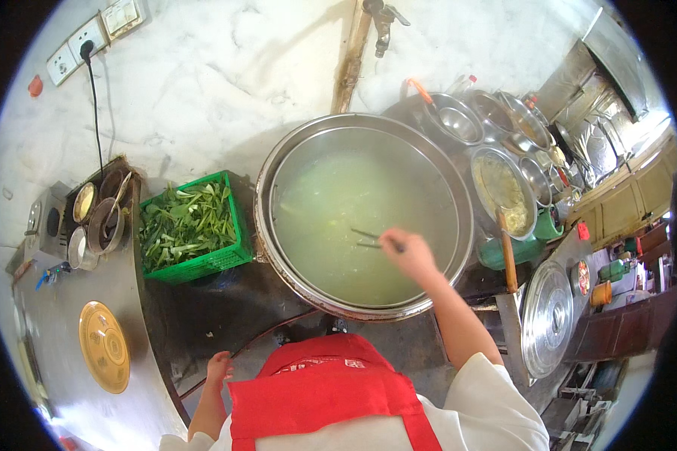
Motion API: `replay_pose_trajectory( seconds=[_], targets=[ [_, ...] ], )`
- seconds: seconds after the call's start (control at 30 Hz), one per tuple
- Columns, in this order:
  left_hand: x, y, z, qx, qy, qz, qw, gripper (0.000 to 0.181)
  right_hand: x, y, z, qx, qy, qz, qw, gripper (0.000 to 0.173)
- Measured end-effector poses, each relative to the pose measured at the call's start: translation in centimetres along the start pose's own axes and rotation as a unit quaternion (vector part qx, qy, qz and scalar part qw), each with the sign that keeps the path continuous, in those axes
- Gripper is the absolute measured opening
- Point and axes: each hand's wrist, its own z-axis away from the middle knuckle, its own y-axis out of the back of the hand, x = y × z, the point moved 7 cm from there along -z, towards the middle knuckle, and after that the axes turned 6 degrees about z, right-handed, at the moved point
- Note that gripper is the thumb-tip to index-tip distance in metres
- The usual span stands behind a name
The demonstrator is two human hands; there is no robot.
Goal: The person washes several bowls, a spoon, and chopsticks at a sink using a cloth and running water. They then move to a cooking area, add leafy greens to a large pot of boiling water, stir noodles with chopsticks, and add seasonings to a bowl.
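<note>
My right hand (409,253) grips a pair of dark chopsticks (365,238) over a large round metal pot (264,225). Their two tips are spread apart, low over the cloudy greenish liquid (338,186); whether they dip into it I cannot tell. Steam blurs the surface, and a few pale bits show in it. My left hand (219,366) hangs at my side, holding nothing, its fingers loosely bent and apart. It is between my red apron (321,394) and the steel counter on the left.
Left of the pot is a green plastic crate (203,268) of leafy greens (186,225). A yellow plate (104,346) lies on the steel counter (51,315). On the right are metal bowls (457,121), a wooden handle (508,253) and a large lid (547,318). A tap (382,28) juts from the wall.
</note>
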Motion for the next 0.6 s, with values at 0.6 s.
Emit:
replay_pose_trajectory(
  seconds=[0.6],
  targets=[
    [1.2,0.2,-1.2,-0.014,0.005,-0.013,1.000,0.032,13.3,2.2,1.4,0.097,-0.322,-0.312,0.888,0.019]
  ],
)
